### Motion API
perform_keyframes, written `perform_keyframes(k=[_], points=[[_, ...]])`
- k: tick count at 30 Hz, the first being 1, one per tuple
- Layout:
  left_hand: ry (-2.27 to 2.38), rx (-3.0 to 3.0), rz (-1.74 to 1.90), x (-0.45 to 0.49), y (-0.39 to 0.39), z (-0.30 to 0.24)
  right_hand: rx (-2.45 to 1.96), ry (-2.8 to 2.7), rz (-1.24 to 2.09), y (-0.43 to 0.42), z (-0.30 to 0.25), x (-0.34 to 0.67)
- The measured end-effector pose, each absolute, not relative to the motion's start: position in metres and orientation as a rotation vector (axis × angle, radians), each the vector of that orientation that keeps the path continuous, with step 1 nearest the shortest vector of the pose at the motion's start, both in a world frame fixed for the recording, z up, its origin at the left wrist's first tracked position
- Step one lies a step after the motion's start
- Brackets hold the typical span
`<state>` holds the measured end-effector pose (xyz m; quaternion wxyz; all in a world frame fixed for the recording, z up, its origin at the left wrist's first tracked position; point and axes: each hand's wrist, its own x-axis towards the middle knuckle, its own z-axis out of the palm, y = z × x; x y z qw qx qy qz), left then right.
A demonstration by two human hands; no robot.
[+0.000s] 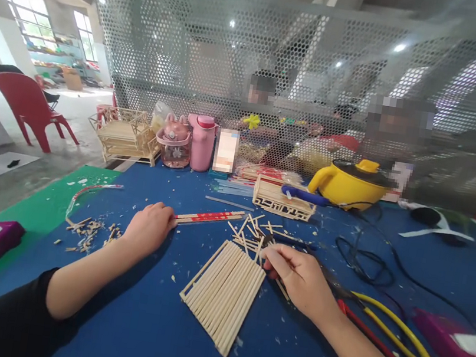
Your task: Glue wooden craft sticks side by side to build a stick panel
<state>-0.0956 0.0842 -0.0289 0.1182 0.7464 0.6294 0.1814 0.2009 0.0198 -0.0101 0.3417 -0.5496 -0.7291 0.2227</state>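
Observation:
My left hand (pixel 148 226) is closed round the near end of a few wooden chopsticks (pixel 209 217) with red-printed paper on them. To its right a flat panel of light wooden sticks (pixel 223 295), laid side by side, rests on the blue table. My right hand (pixel 297 277) is at the panel's upper right corner, thumb and fingers pinched together. Whatever they grip is hidden; a short stick stands right beside the fingertips. Just beyond lies a loose pile of short cut sticks (pixel 252 228). Pliers with yellow and red handles (pixel 404 325) lie by my right forearm.
A small stick-built model (pixel 283 200) and a blue-handled glue gun (pixel 304 195) sit behind the pile. Farther back stand a yellow pot (pixel 350 186), a pink bottle (pixel 202 143) and a larger stick model (pixel 128 135). Stick scraps (pixel 89 234) lie left; black cables (pixel 363 263) right.

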Motion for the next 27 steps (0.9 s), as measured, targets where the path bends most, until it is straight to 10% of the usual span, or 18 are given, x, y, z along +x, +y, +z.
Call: perform_keyframes(k=[12, 27], points=[[1.679, 2.498, 0.949, -0.096, 0.065, -0.011, -1.276, -2.024, -0.118, 0.042, 0.015, 0.19], [1.009, 3.108, 1.006, -0.054, 0.03, -0.004, -1.234, -2.352, -0.045, 0.008, 0.01, 0.149]])
